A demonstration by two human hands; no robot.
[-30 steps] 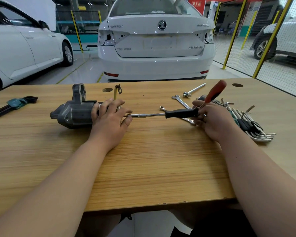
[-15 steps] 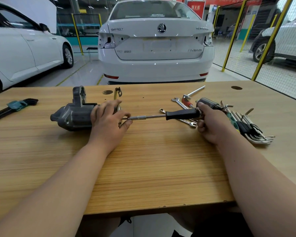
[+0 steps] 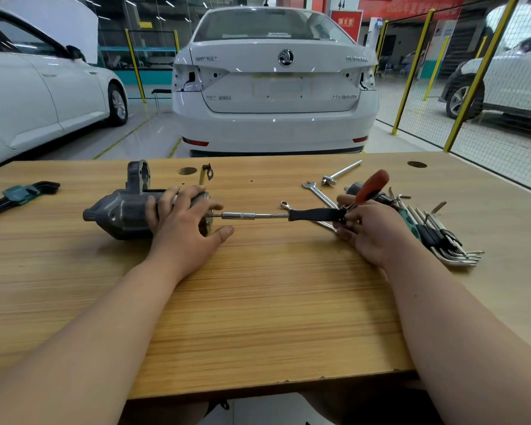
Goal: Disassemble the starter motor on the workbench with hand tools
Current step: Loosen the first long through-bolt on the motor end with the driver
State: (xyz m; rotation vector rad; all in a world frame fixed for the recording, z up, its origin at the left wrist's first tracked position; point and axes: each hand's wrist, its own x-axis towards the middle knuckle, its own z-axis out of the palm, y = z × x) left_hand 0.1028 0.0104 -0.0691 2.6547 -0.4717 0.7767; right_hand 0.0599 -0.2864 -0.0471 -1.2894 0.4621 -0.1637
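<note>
A grey cast-metal starter motor [image 3: 120, 211] is lying on its side at the left of the pale wooden tabletop [image 3: 273, 302], its mounting ear standing up at the far side. The left hand [image 3: 184, 223] is lying over the motor's right end, its fingers curling across the top of the body and its thumb sticking out low, near the tabletop.

A black-handled chrome-shafted driver [image 3: 313, 215] is lying level between the two hands, its tip meeting the motor's right end just under the left hand's fingers. The right hand [image 3: 373, 233] is pinching the far end of the black handle with curled fingers. A red plastic handle [image 3: 373, 184] is tilting up and away from those same fingers; how it is joined to the driver cannot be told.

Chrome open-ended spanners [image 3: 318, 191] are lying behind the driver, and a fanned set of steel hex keys [image 3: 442, 240] is sitting just right of the right hand. A chrome T-bar [image 3: 341, 172] is lying farther back. A teal-clipped black hex key set [image 3: 22, 194] is lying at the far left edge. A white saloon car [image 3: 273, 87] is standing beyond the tabletop.
</note>
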